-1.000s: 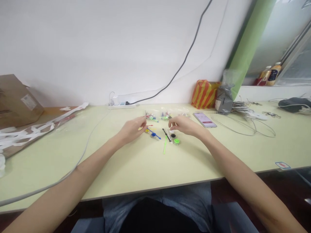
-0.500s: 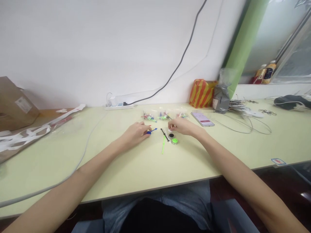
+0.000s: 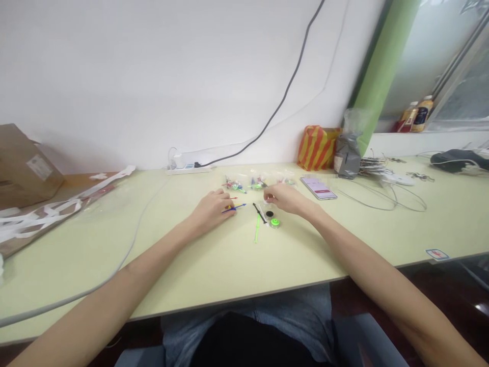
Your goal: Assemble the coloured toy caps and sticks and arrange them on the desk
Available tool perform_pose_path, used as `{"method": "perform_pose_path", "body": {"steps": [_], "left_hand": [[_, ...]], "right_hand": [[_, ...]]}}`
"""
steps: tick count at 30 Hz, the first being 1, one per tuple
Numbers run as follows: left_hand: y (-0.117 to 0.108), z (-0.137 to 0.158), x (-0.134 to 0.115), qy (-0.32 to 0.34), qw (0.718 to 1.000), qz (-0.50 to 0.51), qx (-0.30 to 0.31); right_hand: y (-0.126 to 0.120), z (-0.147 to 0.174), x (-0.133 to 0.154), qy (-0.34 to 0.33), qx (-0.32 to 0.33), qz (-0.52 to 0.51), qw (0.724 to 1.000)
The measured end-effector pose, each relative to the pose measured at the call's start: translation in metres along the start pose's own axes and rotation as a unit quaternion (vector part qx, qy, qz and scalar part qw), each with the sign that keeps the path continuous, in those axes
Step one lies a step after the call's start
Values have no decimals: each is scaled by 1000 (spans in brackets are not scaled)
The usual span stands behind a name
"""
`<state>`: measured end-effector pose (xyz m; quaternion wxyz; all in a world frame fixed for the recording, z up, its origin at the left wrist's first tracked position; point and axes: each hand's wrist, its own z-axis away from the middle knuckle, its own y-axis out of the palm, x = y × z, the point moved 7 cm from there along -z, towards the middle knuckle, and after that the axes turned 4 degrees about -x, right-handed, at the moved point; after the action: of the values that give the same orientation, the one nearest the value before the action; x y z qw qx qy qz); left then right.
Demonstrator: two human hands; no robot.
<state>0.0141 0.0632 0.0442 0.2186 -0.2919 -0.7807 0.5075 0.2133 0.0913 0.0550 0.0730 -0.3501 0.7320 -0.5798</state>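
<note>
My left hand (image 3: 214, 209) is closed at its fingertips on a blue arrow-tipped plastic stick (image 3: 237, 207). Beside these fingers lie a red arrow-tipped stick (image 3: 234, 198) and a bit of yellow, partly hidden by the hand. My right hand (image 3: 283, 198) pinches a small white piece (image 3: 266, 202), largely covered by the fingers. Just in front of it are a small black disc (image 3: 269, 214) and a green round piece (image 3: 275, 223), both on clear plastic. Between the hands rest a black arrow-tipped stick (image 3: 259, 212) and a light green one (image 3: 256, 230).
Behind the hands lie small clear bags (image 3: 235, 183) of coloured parts. A phone (image 3: 319, 187), a striped bag (image 3: 318, 148) and a grey bag (image 3: 347, 155) are at right. A power strip (image 3: 189, 168) sits by the wall; a cardboard box (image 3: 28, 165) stands left.
Under my left fingers the blue stick has turned and now shows longer, with yellow visible beside it. My right hand stays nearly in place, the white piece slightly higher and further left.
</note>
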Motion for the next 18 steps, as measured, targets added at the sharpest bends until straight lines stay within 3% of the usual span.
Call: {"method": "perform_pose_path", "body": {"steps": [3, 7, 9, 15, 18], "left_hand": [[-5, 0, 0, -1, 999, -1, -33], [-21, 0, -5, -9, 993, 35, -111], [-23, 0, -10, 4, 993, 59, -106], [-9, 2, -24, 51, 992, 110, -28], [-2, 3, -28, 54, 991, 126, -3]], "right_hand": [[-7, 3, 25, -55, -33, -86, 994], [12, 11, 70, -137, 24, -160, 977], [23, 13, 81, -152, 50, -135, 978], [8, 7, 46, -105, -2, -65, 992], [4, 6, 26, -75, 25, -41, 996]]}}
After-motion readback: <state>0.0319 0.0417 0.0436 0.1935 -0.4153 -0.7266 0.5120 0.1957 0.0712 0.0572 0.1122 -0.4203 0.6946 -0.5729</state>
